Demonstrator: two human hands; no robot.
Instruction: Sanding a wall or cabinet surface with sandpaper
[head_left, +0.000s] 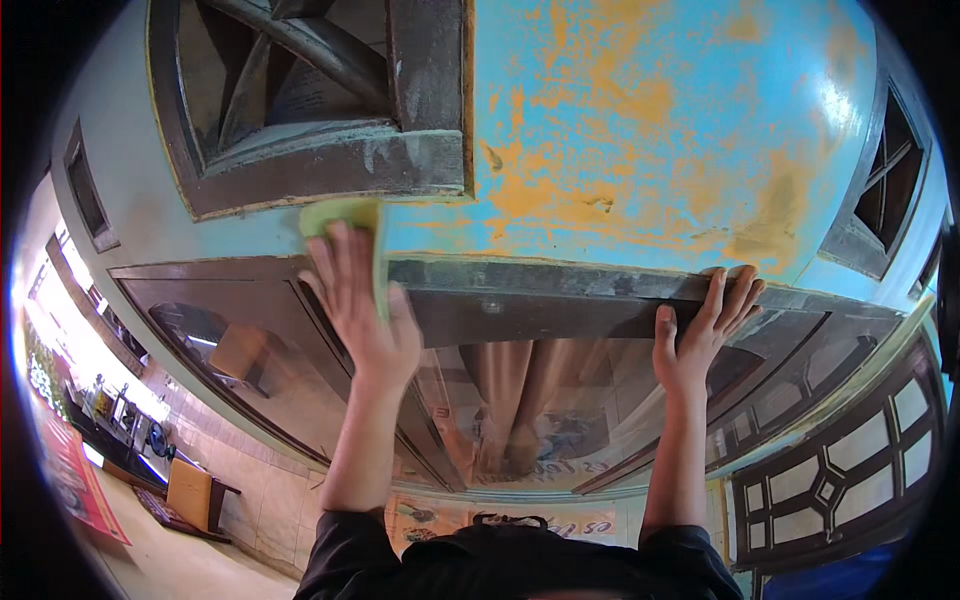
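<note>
My left hand (360, 307) lies flat over a yellow-green sheet (380, 259), pressing it to the narrow wall strip under a dark wooden vent frame (330, 176). Motion blurs this hand, and whether the sheet is cloth, sponge or abrasive paper is unclear. Past the sheet, the blue wall (675, 142) shows worn orange patches. Fingers spread, my right hand (694, 337) rests on the top rail of the dark wooden window frame (540, 274) and holds nothing. Pale scuffs mark this rail. Behind the glass below hang brownish curtains (506, 382).
A second vent with crossed slats (889, 176) is at right. Lower right stands a dark wooden door or window with panes (832, 480). At lower left, a chair with a tan back (189, 491) stands on the tiled floor, near a red printed banner (75, 472).
</note>
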